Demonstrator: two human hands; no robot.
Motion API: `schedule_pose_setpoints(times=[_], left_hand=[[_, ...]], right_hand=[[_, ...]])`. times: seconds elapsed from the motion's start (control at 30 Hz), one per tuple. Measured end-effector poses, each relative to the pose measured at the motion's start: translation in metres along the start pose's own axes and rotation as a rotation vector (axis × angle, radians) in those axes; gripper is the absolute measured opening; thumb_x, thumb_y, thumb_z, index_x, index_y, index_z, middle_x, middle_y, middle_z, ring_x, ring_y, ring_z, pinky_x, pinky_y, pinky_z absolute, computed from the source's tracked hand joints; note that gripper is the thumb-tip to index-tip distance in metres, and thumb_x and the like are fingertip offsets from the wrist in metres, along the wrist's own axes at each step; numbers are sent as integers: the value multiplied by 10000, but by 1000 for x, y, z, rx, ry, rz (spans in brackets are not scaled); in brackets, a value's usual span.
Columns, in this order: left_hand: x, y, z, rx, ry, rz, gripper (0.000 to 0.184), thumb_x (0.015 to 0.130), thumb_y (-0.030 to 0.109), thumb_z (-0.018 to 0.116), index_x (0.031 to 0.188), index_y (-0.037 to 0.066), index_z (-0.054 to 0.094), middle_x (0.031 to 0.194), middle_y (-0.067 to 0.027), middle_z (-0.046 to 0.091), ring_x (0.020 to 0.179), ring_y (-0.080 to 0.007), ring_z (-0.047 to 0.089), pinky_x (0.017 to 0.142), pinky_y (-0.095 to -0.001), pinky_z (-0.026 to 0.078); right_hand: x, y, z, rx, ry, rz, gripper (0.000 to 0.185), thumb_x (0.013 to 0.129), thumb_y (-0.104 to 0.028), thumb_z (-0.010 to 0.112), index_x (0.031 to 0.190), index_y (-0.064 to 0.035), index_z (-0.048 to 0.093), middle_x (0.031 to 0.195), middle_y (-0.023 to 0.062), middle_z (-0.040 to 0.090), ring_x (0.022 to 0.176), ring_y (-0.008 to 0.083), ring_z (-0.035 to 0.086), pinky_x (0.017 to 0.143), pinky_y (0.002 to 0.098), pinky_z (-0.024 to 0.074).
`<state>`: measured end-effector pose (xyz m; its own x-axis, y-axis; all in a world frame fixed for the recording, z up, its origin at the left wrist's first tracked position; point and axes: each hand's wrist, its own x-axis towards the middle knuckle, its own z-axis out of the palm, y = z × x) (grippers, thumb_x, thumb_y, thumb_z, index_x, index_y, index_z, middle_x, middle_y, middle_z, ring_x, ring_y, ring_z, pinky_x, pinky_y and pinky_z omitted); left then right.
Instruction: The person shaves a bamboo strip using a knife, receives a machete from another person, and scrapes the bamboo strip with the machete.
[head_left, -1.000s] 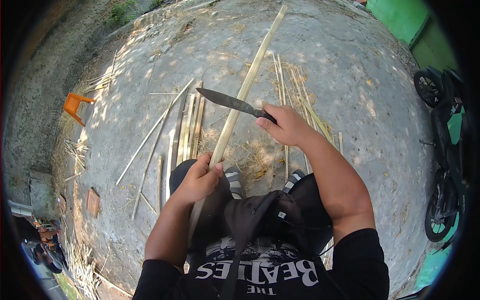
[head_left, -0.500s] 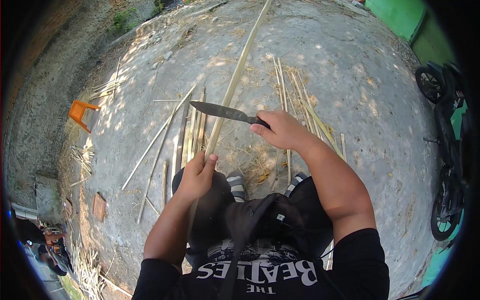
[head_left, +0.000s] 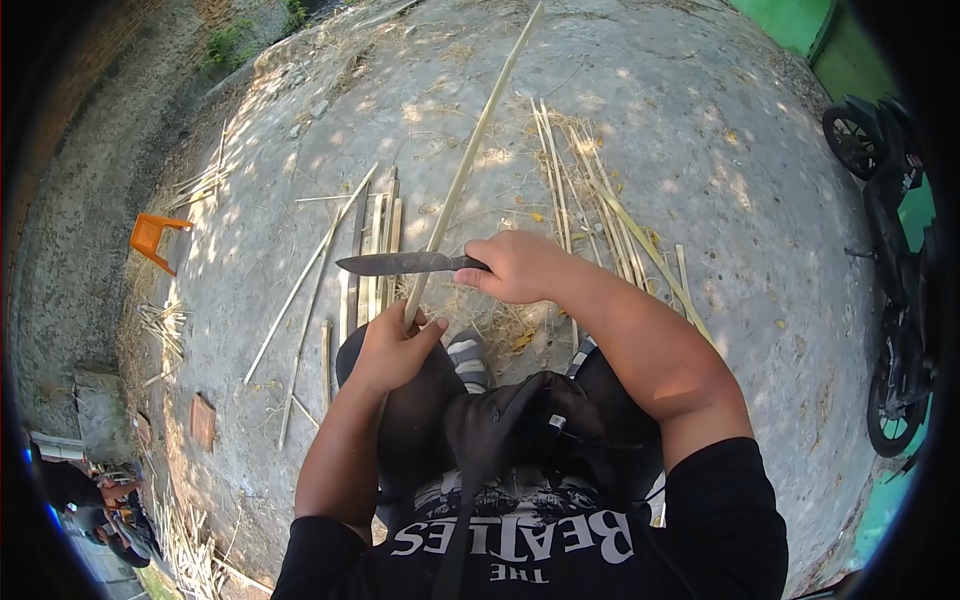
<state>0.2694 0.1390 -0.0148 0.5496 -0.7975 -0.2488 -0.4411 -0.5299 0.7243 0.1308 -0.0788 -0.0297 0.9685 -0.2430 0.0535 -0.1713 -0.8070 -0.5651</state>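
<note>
Ground (head_left: 760, 300): grey, rough concrete, spotted with sunlight and dry scraps. Wall (head_left: 785, 18): green, upper right edge. Motorcycle (head_left: 885, 225): dark, two wheels visible, along the right side. Person (head_left: 72, 487): dark top, partly in view at the lower left edge. Heap of pale strips (head_left: 190, 555): loose, on the ground, lower left. Orange chair (head_left: 150, 234): plastic, on the ground, far left. Long strip (head_left: 465, 165): pale, flat-looking, one piece, slanting from the left grip (head_left: 392, 350) up to the top edge, above the ground. Left-hand strips (head_left: 375, 235): several, pale and dark, lying on the ground beyond the left knee. Right-hand strips (head_left: 607, 215): several, one yellowish-green, on the ground ahead and to the right. Knife (head_left: 395, 264): dark blade, tip to the left, crossing the long strip above the left grip; whether the edge touches is unclear. Right grip (head_left: 512, 267): closed round the knife's dark handle, just right of the long strip. Left grip: narrow, closed on the long strip's lower part, thumb to its right. Reddish slab (head_left: 203, 421): flat on the ground, left. Striped footwear (head_left: 468, 362): grey and white, between the knees.
</note>
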Motion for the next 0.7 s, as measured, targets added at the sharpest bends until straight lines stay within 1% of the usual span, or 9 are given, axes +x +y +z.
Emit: schedule_pose_setpoints(times=[0.1,0.13,0.17,0.23,0.37,0.47,0.57,0.67,0.7], left_hand=[[2,-1,-3,-19,-10,-6,366,907,328,816,908,14,629,723,-39,616,671,-129,576,629,-328,487],[-1,4,-3,-69,-8,20,387,899,337,821,925,3,627,720,-60,624,666,-154,592,633,-345,497],[-1,4,-2,-47,1,22,375,899,324,821,923,8,619,714,-46,611,660,-138,574,619,-336,480],[-2,1,-1,12,-2,17,355,898,298,821,919,19,602,700,-17,586,648,-107,537,591,-318,447],[-1,3,-1,85,-2,9,380,900,305,823,940,0,599,706,-42,604,657,-125,564,601,-328,473],[-2,2,-1,47,-19,-7,389,895,304,829,943,-4,598,704,-51,603,653,-129,565,597,-325,473],[-2,-3,2,45,1,28,392,891,302,832,949,-6,596,704,-54,603,649,-132,567,596,-330,477],[1,-5,0,68,20,51,392,890,298,833,951,-8,596,710,-64,612,650,-139,580,603,-338,489],[-1,-5,-1,64,14,45,394,890,298,833,955,-9,594,714,-72,618,655,-145,591,607,-341,494]], right_hand=[[-1,-9,-7,-2,-32,-16,532,1023,-570,555,944,-49,636,819,209,687,848,459,681,732,558,523],[-3,-14,-11,-10,-63,-33,535,1024,-570,552,940,-48,638,820,214,686,853,459,681,735,557,524],[-5,-16,-11,-9,-92,-44,538,1025,-571,550,937,-47,639,821,218,686,858,460,681,739,555,525],[2,3,-19,33,-113,48,540,1029,-568,546,942,-44,642,822,225,682,858,461,679,742,552,522],[-2,1,-26,17,-92,166,563,1038,-582,518,999,-48,695,921,217,724,928,436,694,804,543,529],[-6,-11,-25,-30,-230,83,565,1039,-578,518,999,-44,696,925,222,722,928,437,694,801,540,527],[9,25,-28,5,-126,111,545,1040,-561,536,935,-37,644,800,227,669,823,449,671,743,535,509],[7,4,-19,123,-138,197,577,1025,-603,528,998,-55,705,880,220,709,905,434,693,795,541,528],[5,-2,-15,87,-169,157,575,1027,-602,527,996,-55,705,875,220,707,903,435,692,793,538,528]])
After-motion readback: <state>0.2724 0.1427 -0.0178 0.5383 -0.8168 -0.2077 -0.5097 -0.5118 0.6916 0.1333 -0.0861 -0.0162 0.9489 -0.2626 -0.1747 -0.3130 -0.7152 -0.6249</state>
